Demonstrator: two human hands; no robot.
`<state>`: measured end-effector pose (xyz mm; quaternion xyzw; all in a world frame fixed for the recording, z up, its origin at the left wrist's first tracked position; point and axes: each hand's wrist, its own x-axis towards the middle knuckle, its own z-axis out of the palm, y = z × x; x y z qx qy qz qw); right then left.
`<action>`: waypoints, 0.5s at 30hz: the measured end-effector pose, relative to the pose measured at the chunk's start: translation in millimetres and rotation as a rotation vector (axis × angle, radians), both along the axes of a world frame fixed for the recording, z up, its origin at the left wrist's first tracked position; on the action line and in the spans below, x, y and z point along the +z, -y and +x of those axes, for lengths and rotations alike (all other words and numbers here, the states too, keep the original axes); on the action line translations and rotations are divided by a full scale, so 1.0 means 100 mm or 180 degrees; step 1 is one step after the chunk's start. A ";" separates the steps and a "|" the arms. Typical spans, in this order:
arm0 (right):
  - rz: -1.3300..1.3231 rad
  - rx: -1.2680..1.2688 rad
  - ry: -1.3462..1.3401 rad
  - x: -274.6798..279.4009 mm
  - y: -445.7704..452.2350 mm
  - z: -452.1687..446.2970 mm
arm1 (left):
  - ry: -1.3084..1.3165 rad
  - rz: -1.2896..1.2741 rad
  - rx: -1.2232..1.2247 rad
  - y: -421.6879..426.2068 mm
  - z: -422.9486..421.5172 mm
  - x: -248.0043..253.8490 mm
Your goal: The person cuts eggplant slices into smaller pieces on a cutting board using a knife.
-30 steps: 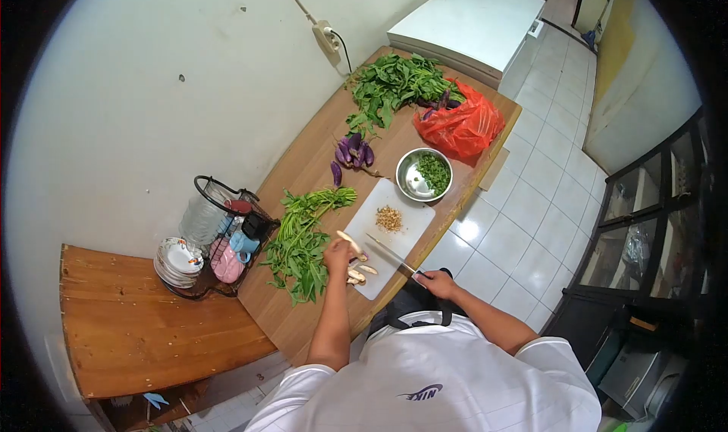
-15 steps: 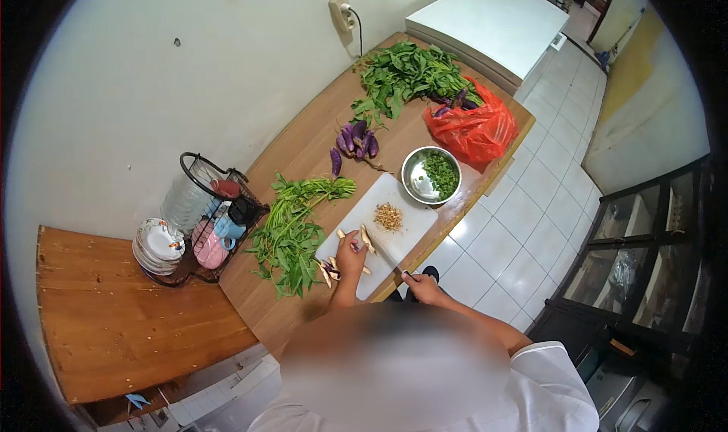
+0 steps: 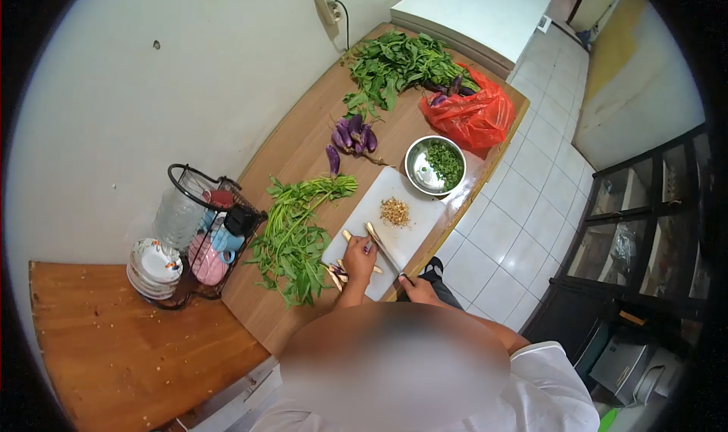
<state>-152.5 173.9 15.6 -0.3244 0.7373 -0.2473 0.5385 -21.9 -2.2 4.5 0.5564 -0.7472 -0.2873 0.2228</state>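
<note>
My left hand [image 3: 361, 259] is closed over a pale strip [image 3: 346, 235] at the near left part of the white cutting board [image 3: 419, 235]. A bit of purple shows by its fingers. My right hand [image 3: 422, 289] grips the dark handle of a knife [image 3: 388, 253], whose blade slants up and left across the board, just right of my left hand. Another pale piece [image 3: 369, 227] lies at the blade's tip. Beside my left wrist are several pale strips with purple skin [image 3: 336, 271]. Farther up the board sits a small heap of chopped brownish bits [image 3: 395, 212].
A steel bowl [image 3: 415, 176] with chopped greens stands at the board's far corner. Leafy greens [image 3: 296, 258] lie to the left, purple eggplants [image 3: 353, 135] beyond. A red plastic bag [image 3: 478, 117] and more greens [image 3: 402, 64] are at the back. A dish rack [image 3: 227, 231] stands left.
The view has shifted slightly. My left hand has moved a little to the right, closer to the knife, over the strips. The right hand still holds the knife.
</note>
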 end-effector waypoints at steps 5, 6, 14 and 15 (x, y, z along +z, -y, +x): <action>0.0109 -0.0091 -0.0045 -0.17 0.24 0.19 | 0.0067 -0.0024 -0.0311 0.10 0.07 0.00; 0.0162 -0.0027 -0.0064 -0.17 0.20 0.17 | 0.0085 0.0002 -0.0389 0.09 0.09 -0.01; -0.0012 -0.0421 -0.0520 0.04 0.12 0.32 | -0.0055 0.0075 -0.0367 0.08 0.13 -0.07; 0.0146 -0.0355 -0.0449 0.05 0.17 0.32 | -0.0008 0.0085 -0.0407 0.08 0.15 -0.06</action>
